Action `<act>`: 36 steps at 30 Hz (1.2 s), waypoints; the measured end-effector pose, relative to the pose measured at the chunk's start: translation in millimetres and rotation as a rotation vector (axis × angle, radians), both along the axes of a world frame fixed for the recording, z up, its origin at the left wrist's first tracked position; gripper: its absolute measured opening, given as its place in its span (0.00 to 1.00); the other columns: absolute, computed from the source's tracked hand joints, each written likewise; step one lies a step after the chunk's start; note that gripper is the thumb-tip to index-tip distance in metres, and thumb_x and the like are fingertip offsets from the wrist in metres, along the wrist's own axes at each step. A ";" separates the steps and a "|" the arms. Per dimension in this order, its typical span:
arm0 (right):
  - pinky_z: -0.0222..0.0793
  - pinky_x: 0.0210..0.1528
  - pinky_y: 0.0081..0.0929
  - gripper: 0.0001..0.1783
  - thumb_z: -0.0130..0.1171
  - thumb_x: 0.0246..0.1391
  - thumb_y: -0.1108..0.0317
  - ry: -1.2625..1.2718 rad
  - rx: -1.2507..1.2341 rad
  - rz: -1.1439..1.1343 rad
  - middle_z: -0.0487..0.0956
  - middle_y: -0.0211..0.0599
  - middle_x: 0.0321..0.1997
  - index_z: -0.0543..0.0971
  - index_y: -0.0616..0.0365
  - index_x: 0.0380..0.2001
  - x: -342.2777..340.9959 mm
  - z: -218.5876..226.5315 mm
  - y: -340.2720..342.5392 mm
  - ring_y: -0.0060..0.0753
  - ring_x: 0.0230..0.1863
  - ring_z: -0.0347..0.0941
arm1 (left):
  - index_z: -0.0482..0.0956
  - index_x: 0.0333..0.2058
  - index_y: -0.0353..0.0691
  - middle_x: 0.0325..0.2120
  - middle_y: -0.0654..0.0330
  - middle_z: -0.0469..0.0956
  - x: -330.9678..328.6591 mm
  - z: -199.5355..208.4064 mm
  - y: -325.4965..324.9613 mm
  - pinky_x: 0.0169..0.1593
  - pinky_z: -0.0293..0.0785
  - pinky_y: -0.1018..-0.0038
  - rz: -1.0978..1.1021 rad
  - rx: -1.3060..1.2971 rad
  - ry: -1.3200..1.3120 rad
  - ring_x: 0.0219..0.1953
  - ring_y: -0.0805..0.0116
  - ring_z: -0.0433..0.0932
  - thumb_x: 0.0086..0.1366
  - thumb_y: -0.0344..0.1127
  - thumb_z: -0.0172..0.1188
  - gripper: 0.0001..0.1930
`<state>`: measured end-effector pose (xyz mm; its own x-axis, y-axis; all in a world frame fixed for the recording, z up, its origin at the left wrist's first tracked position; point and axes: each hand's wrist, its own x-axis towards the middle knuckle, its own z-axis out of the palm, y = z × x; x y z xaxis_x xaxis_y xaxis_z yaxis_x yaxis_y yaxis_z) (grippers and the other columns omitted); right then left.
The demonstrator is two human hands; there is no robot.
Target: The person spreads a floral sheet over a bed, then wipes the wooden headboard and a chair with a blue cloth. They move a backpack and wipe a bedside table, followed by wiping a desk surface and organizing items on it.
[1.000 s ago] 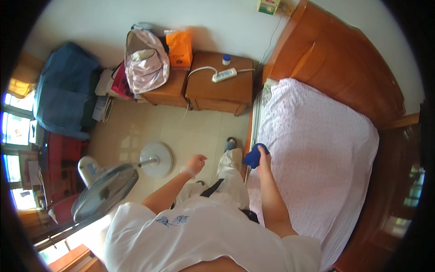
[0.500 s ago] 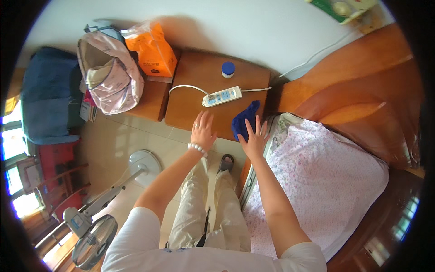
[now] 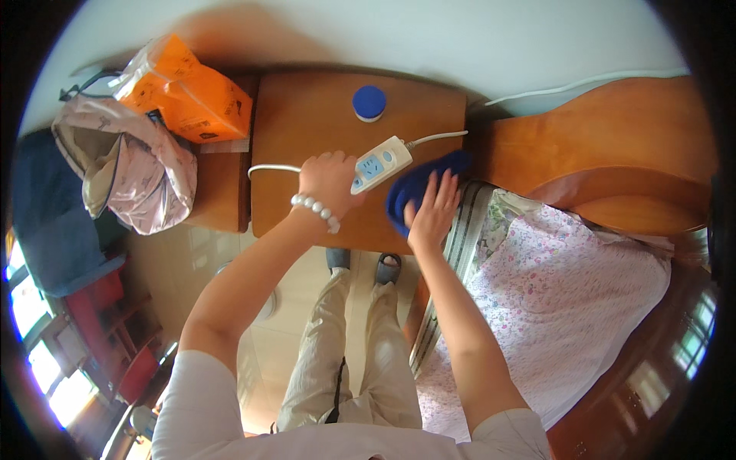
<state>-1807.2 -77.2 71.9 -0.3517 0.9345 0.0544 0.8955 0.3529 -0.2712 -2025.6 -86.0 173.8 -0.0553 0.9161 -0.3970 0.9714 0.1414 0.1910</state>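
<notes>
A white power strip [image 3: 382, 164] with blue sockets lies tilted on the brown wooden table. My left hand [image 3: 331, 181], wearing a bead bracelet, is closed round its left end, hiding that end and the plug there. A white cord [image 3: 274, 167] runs out leftward from beneath this hand. My right hand [image 3: 436, 213] is laid on a dark blue cloth [image 3: 414, 184] at the table's right side. Its fingers are stretched out over the cloth. Behind the strip stands a small jar with a blue lid [image 3: 369, 102].
Left of the table [image 3: 307, 107] are a pink patterned backpack [image 3: 146, 180] and an orange bag [image 3: 192, 100]. A bed with a floral sheet [image 3: 560, 307] and wooden headboard [image 3: 598, 153] flanks the right. Another white cord [image 3: 583, 86] runs along the wall.
My left hand has moved forward onto the power strip, which now sits at a steeper tilt. My right hand has settled onto the blue cloth, which looks more spread. The view has shifted closer to the table.
</notes>
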 end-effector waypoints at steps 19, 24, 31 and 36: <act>0.41 0.68 0.58 0.38 0.55 0.48 0.63 -0.059 -0.112 0.129 0.51 0.55 0.69 0.59 0.66 0.62 -83.0 0.3 -38.4 0.60 0.70 0.46 | 0.78 0.36 0.40 0.25 0.59 0.76 -11.0 103.6 -84.1 0.30 0.72 0.67 0.130 -0.079 -0.433 0.25 0.60 0.77 0.47 0.55 0.66 0.25; 0.45 0.67 0.54 0.42 0.62 0.40 0.58 0.198 -0.211 0.483 0.59 0.53 0.66 0.63 0.55 0.62 -165.4 -1.1 -35.8 0.55 0.68 0.51 | 0.76 0.34 0.36 0.27 0.58 0.76 -17.7 111.8 -81.6 0.32 0.72 0.69 0.033 -0.271 -0.372 0.27 0.62 0.77 0.48 0.56 0.65 0.27; 0.50 0.66 0.51 0.27 0.62 0.42 0.58 0.344 0.156 0.544 0.66 0.42 0.62 0.76 0.39 0.51 -293.5 -29.1 69.0 0.49 0.64 0.58 | 0.77 0.34 0.37 0.25 0.59 0.75 -24.1 122.1 -66.5 0.32 0.73 0.70 -0.035 -0.259 -0.347 0.27 0.62 0.77 0.46 0.55 0.66 0.26; 0.50 0.65 0.52 0.31 0.63 0.40 0.56 0.324 -0.131 0.902 0.66 0.40 0.61 0.74 0.42 0.53 -208.2 -11.8 -61.4 0.51 0.65 0.55 | 0.78 0.35 0.38 0.26 0.58 0.76 -23.0 120.6 -68.4 0.31 0.73 0.69 0.007 -0.399 -0.368 0.28 0.62 0.77 0.47 0.56 0.66 0.26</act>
